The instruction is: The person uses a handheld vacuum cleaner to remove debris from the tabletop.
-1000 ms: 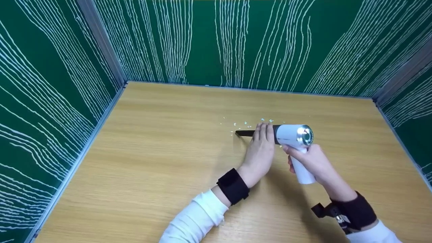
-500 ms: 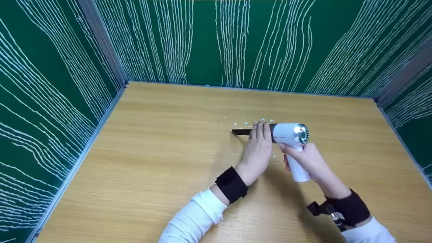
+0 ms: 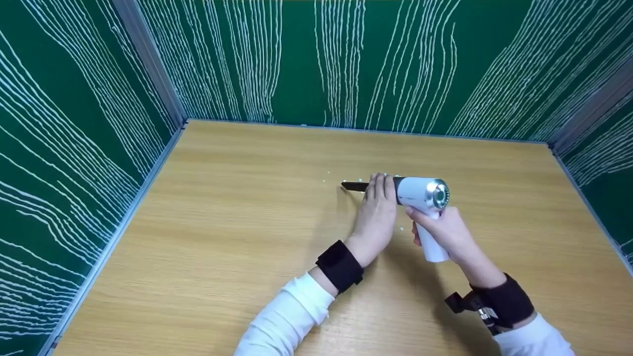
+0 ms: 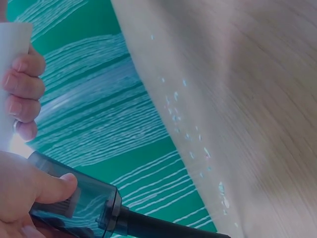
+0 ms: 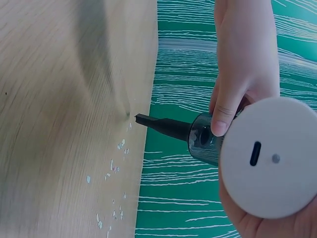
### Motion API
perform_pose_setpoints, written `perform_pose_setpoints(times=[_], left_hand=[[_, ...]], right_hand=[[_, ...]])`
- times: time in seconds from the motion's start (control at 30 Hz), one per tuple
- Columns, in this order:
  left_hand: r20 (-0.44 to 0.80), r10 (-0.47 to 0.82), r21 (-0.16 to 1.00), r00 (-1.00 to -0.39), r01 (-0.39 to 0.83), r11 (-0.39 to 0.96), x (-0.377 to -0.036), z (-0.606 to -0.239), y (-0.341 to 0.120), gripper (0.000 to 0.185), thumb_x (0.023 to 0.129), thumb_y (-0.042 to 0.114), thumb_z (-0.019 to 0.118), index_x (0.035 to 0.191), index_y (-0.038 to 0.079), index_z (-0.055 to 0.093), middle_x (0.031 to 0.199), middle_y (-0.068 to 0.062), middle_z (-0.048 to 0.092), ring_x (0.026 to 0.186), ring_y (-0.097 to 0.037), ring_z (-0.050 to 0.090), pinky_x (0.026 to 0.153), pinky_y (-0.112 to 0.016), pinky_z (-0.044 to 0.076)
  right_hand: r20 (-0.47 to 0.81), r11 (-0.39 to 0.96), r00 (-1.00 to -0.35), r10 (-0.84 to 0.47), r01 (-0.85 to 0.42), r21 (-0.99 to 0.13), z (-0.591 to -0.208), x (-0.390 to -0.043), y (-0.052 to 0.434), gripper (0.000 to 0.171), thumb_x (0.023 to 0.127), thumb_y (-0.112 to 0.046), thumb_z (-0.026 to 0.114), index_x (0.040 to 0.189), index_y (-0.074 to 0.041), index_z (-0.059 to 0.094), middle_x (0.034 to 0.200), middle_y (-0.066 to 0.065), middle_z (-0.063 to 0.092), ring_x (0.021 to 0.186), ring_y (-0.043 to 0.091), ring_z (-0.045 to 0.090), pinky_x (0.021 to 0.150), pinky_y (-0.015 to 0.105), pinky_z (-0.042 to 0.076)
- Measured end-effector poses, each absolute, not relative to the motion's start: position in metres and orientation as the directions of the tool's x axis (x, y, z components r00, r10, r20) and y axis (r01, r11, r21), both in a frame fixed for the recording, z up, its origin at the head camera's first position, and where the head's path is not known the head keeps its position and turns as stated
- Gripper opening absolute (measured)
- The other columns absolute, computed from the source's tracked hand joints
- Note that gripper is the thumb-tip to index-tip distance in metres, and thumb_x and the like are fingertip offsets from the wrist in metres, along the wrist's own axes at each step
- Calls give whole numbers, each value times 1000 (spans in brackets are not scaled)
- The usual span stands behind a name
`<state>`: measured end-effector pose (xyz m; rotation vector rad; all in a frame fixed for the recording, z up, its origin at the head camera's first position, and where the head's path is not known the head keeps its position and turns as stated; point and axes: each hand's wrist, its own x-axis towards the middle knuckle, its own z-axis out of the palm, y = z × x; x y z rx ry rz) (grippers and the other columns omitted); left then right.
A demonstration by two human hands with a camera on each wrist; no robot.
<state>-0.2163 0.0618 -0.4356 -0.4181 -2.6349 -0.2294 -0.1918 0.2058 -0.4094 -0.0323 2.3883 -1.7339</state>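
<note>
Handheld vacuum [image 3: 420, 194]: right hand [image 3: 442, 230] grips its handle, left hand [image 3: 378, 207] clasps its barrel.

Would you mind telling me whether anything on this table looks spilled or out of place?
Yes: small pale scraps lie scattered on the wooden table, just beyond the black nozzle of the handheld vacuum. Nothing else looks askew or damaged.

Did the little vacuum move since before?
Yes. The vacuum slid a little left and farther up the table, toward the green back wall; its nozzle now sits among the crumbs.
</note>
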Motion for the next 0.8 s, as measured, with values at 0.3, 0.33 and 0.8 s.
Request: perform_pose_setpoints(times=[0.3, 0.33, 0.8], left_hand=[[446, 252, 103, -859, 329, 939, -223, -438, 61, 57, 80, -2, 50, 133, -4, 28, 134, -20, 38, 127, -30, 35, 106, -34, 27], [447, 251, 110, -859, 331, 937, -224, -438, 61, 57, 80, -2, 50, 133, -4, 28, 135, -20, 37, 127, -31, 34, 106, -34, 27], [431, 241, 158, -870, 335, 929, -232, -441, 60, 57, 82, -2, 49, 134, -3, 26, 136, -19, 35, 129, -30, 32, 106, -33, 28]], right_hand=[[-97, 339, -989, -112, 54, -939, -414, -199, 203, 44, 79, -37, 64, 97, 0, 51, 63, 9, 59, 50, 22, 59, 51, 39, 53], [-92, 344, -989, -112, 48, -938, -415, -199, 203, 44, 79, -38, 64, 97, 0, 51, 63, 10, 59, 50, 23, 59, 51, 39, 53], [-68, 411, -990, -125, 10, -912, -414, -206, 203, 54, 78, -43, 62, 112, -4, 48, 66, 13, 59, 53, 25, 60, 53, 37, 53]])
